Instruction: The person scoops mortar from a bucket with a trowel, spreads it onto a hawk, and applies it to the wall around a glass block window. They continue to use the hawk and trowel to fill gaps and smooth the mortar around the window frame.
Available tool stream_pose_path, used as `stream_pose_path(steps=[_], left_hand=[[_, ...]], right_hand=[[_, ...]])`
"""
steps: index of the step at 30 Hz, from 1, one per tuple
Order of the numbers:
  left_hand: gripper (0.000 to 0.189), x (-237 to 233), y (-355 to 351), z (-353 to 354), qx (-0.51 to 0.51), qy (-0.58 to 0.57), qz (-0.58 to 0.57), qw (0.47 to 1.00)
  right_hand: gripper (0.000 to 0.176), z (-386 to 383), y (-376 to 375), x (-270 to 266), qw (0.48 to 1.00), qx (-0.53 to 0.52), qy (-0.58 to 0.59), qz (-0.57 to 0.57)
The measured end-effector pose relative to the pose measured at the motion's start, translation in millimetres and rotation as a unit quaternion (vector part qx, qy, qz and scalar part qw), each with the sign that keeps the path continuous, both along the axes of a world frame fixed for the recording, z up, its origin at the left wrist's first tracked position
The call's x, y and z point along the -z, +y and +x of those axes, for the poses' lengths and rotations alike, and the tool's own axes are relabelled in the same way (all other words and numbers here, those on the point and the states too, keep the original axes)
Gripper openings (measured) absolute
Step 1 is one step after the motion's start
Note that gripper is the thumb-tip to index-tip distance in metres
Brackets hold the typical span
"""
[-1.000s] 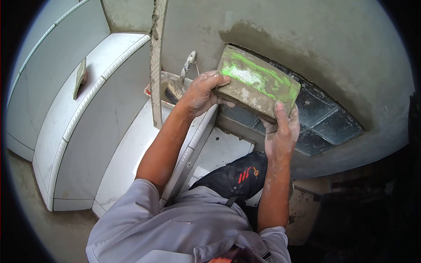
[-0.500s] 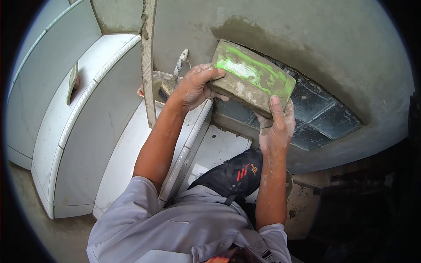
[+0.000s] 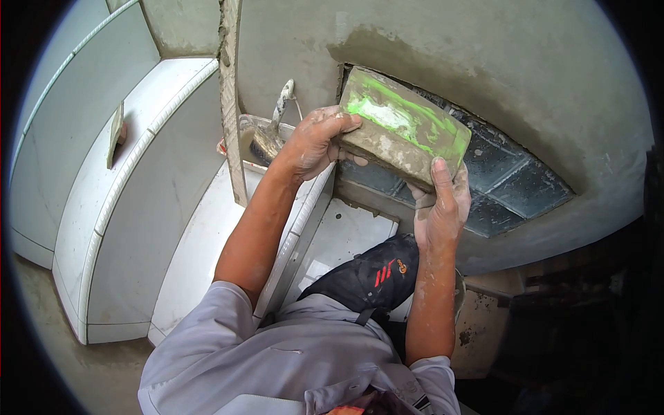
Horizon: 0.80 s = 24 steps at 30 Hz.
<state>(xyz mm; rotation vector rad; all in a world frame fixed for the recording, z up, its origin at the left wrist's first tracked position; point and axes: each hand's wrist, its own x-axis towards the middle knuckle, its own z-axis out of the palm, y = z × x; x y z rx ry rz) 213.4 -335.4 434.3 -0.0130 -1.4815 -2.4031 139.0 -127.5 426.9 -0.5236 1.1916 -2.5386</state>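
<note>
My left hand [image 3: 315,144] grips the left end of a rectangular block [image 3: 408,121], thumb on its lower front edge and fingers curled beneath. My right hand [image 3: 443,211] holds the lower right corner, thumb on the front and fingers behind. Grey mortar coats the block, with bright green streaks and a white patch on its broad face. It is tilted, right end lower, and overlaps the upper left of a wall opening with dark glass panes [image 3: 522,190]. Both hands are dusted pale.
White-tiled curved steps [image 3: 131,124] rise on the left, with a small flat tool [image 3: 114,138] on one. A mortar-crusted straight strip [image 3: 232,104] stands before a bucket [image 3: 252,155] holding a brush [image 3: 280,111]. Damp plaster [image 3: 422,59] surrounds the opening.
The block and both hands have shifted slightly right and down in the view. My grip on the block looks the same.
</note>
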Motion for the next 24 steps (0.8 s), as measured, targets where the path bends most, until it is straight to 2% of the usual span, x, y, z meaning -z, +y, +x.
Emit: stream_pose_path(steps=[15,24], left_hand=[[0.038,0.6,-14.5,5.1,-0.008,0.005,0.010,1.000],[0.041,-3.9,15.0,-8.6,0.002,0.004,0.019,1.000]], right_hand=[[0.047,3.2,-13.3,-3.8,1.000,-0.012,0.010,-0.002],[0.049,-1.6,11.5,-4.6,1.000,0.026,0.010,0.005]])
